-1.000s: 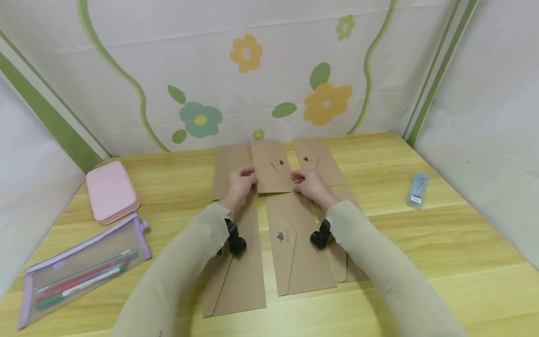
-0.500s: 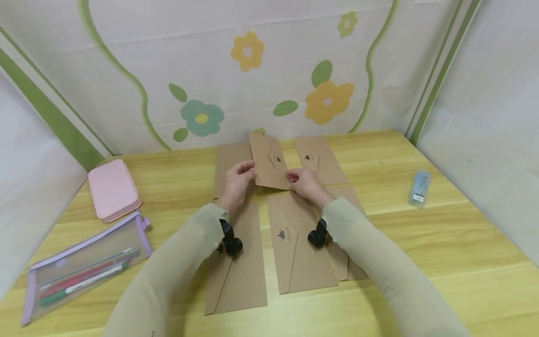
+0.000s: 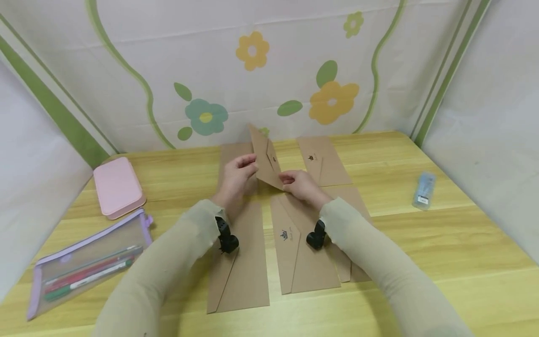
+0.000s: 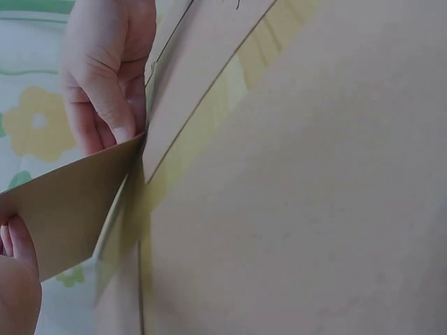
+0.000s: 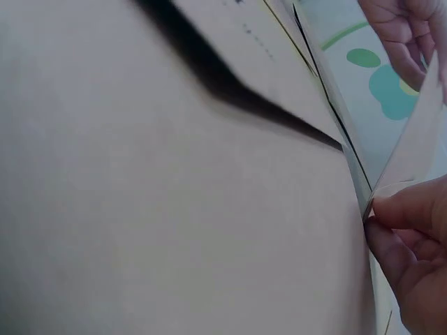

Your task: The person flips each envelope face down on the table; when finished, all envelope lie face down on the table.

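Observation:
A brown kraft envelope with a pointed flap and a small dark print is tilted up, its left side higher than its right. My left hand pinches its left edge. At the lower right corner, the thumb and fingers of my right hand pinch it, as the right wrist view also shows. Other flat envelopes lie around it: one at back left, one at back right, one at front left, one at front middle, and one at front right, partly under my right sleeve.
On the wooden table's left stand a pink case and a clear zip pouch with purple trim and several pens inside. A small pale blue item with a white label lies at far right. Behind the table hangs a flowered cloth.
From lying nearly flat, the envelope has been raised at its left side and turned more edge-on. My left hand has moved up with it; my right hand has shifted slightly left.

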{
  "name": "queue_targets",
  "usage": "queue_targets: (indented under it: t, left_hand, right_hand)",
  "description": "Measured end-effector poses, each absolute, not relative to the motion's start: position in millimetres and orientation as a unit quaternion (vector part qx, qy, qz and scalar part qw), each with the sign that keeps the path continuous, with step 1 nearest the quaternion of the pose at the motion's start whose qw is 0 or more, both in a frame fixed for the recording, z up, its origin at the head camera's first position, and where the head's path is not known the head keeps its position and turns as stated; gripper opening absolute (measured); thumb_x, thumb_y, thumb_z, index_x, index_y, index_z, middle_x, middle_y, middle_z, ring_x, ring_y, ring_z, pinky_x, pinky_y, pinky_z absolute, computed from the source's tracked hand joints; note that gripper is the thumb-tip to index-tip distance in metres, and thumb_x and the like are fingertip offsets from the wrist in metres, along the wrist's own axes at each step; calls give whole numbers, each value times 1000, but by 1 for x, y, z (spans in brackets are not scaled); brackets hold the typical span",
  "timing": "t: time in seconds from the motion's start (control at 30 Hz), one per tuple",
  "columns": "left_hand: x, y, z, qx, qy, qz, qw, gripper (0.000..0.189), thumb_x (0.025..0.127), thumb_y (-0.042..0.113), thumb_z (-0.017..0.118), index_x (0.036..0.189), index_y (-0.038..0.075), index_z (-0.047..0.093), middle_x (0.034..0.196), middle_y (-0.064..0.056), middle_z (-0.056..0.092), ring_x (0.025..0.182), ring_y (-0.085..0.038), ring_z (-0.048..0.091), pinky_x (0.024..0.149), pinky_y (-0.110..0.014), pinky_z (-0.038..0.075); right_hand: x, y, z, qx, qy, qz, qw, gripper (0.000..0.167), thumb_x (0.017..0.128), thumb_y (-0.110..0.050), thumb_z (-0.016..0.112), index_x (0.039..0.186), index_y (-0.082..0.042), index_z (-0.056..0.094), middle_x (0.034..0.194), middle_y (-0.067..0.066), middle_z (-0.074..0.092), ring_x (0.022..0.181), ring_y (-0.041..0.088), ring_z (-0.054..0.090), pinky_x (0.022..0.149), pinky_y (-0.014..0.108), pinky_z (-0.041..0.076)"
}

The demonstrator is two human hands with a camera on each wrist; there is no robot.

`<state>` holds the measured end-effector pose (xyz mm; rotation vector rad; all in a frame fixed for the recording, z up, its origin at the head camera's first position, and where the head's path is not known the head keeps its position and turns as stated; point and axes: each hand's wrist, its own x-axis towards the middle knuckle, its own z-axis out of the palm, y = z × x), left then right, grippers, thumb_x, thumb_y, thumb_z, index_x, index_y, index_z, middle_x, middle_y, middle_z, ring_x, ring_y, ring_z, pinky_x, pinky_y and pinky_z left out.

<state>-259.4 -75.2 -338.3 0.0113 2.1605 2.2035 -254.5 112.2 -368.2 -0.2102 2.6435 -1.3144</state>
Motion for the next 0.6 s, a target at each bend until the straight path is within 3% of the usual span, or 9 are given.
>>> queue_targets:
  t: [0.6]
  left_hand:
    - [-257,-57,-320,65,746,663,4,34,89,6,58,122,-3,56,121,-19,58,106,-22,55,90,-31,46]
  right_hand:
    - [-256,110,-377,-77,825,-548,113,47,87,3,56,133,0,47,125,19,56,114,28,54,92,32,48]
